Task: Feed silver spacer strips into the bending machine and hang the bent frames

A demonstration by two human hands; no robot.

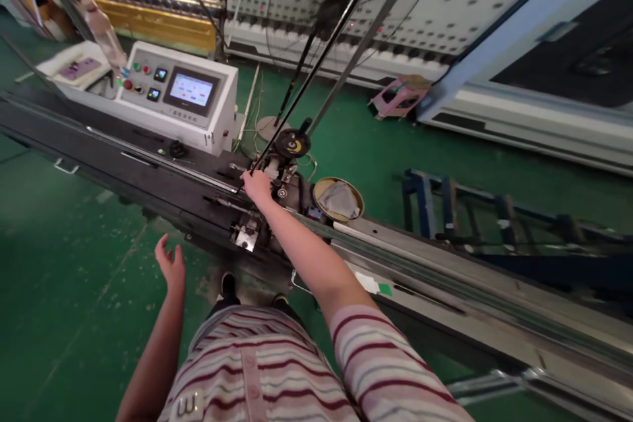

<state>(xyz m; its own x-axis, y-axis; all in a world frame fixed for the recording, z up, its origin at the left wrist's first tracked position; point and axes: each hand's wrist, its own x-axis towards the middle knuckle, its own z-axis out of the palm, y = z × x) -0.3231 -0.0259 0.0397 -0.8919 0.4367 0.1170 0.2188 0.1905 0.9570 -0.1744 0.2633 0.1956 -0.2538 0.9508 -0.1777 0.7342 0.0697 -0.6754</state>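
Note:
My right hand (pixel 257 186) reaches out over a long black machine bed (pixel 148 171) and grips the lower end of a thin dark bar (pixel 316 66) that slants up to the right. The hand sits just left of the machine's bending head (pixel 289 165), with its black and yellow roller. My left hand (pixel 171 267) hangs free beside my body above the green floor, fingers apart and holding nothing. A second, lighter bar (pixel 370 33) rises alongside the dark one.
A white control box with a screen and buttons (pixel 180 102) stands behind the bed. A round tin holding a cloth (pixel 339 199) sits right of the head. A pedestal fan (pixel 336 6), a pink stool (pixel 398 95) and a blue rack (pixel 469 208) stand beyond. Another person stands at top left.

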